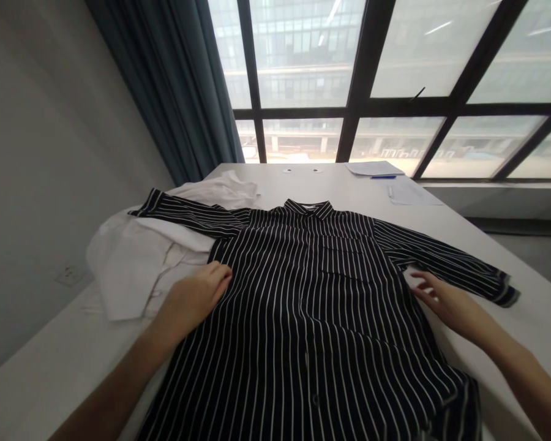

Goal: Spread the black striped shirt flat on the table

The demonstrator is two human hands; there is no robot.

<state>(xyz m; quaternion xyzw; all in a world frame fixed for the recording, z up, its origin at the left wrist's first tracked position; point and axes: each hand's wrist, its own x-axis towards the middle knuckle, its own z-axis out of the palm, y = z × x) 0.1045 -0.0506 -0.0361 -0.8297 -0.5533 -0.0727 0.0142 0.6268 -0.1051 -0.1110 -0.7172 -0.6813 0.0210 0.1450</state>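
Note:
A black shirt with white stripes (pixel 275 294) lies front up on the table, with its collar at the far end and both sleeves spread outward. My left hand (pixel 202 291) is at the shirt's left side below the armpit, its fingers curled together on the fabric edge. On the other side, my right hand (pixel 438 300) hovers by the side seam under the right sleeve (pixel 445 260), fingers bent and apart. Nothing shows between the right fingers. The shirt's lower hem runs out of view, and its right bottom corner is folded up.
White garments (pixel 133 263) lie heaped on the left, partly under the left sleeve. Papers (pixel 376 168) and a blue pen (pixel 383 177) rest at the far right of the white table (pixel 509 343). A blue curtain (pixel 179 79) and windows stand behind; a wall is on the left.

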